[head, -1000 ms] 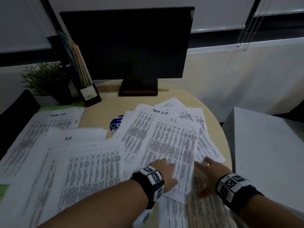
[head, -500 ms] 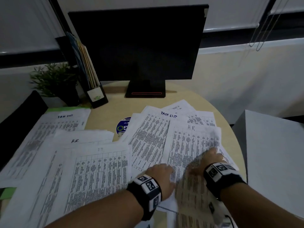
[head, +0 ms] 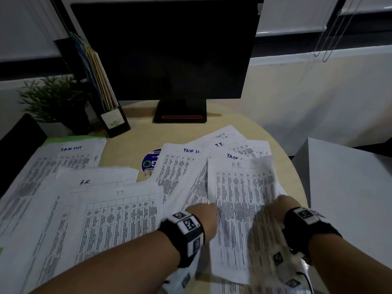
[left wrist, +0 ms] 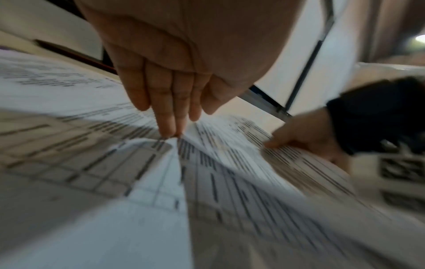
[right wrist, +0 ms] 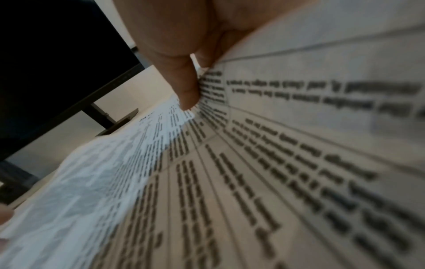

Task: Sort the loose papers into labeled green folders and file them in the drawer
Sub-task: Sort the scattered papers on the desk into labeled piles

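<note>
Right hand (head: 282, 205) pinching HR sheet (head: 241, 209), lifted off paper pile (head: 182, 177) at right of desk (head: 131, 145). Left hand (head: 206, 213) fingers straight, together, pressing pile. Risk: thin sheet creasing or dragging neighbours if pulled fast.

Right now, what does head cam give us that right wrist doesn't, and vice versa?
Head only: handwritten headings, HR on the lifted sheet, the sorted piles, plant, file holder, and the left hand on the papers.

Right wrist only: the right hand up close, its thumb on the printed face of the sheet, fingers behind it, so a pinch.

Both: that sheet, the right hand and the dark monitor.
</note>
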`<state>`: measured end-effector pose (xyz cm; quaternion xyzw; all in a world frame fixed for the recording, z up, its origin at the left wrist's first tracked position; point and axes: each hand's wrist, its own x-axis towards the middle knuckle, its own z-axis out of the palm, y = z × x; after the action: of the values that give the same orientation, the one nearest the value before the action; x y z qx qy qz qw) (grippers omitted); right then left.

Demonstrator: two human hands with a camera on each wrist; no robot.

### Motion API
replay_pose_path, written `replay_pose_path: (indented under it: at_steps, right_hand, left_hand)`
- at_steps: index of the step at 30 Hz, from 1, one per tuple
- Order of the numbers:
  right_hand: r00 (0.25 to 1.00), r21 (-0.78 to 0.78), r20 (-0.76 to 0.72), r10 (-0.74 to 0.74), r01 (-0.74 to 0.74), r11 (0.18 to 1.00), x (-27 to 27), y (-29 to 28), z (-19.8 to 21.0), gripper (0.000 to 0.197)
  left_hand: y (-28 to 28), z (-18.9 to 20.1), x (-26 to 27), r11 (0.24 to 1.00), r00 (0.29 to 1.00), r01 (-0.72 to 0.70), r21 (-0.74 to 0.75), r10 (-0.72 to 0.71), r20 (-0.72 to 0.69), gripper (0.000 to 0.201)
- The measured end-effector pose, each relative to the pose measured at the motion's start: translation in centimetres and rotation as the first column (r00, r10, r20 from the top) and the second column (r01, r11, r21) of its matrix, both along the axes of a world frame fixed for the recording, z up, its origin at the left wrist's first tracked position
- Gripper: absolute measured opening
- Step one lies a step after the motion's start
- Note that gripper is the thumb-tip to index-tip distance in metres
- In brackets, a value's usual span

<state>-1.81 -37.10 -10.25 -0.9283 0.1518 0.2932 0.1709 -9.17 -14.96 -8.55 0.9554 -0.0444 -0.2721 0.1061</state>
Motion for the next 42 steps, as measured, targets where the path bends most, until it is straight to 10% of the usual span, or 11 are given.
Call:
replay_pose_path:
  at_steps: [13,19,32,42]
  right_hand:
    - [0.998,0.049,0.016,-0.068,0.067,0.997,0.0,-0.6,-0.4,0.041]
    - [1.0,0.039,0.01,0.006,-0.006,0.999,0.1,-0.3,-0.4,0.016]
    - [0.962,-0.044,-0.129,0.242,-0.249,0.967,-1.2,1.2,1.7,0.048]
    - [0.987,0.038,-0.04,0.157,-0.156,0.987,-1.4,1.1,2.4,0.023]
  left_hand:
    - [5.4,-0.8,5.2,0.918,0.937,-0.35,0.187,0.347,0.047,0.079]
    - [5.0,0.2,5.2,0.929,0.941,-0.335,0.154,0.338,0.011,0.046]
    - [3.7,-0.2,3.5,0.923,0.928,-0.358,0.14,0.368,-0.05,0.132]
    - [4.3,0.1,4.7,0.923,0.93,-0.359,0.139,0.366,-0.035,0.073]
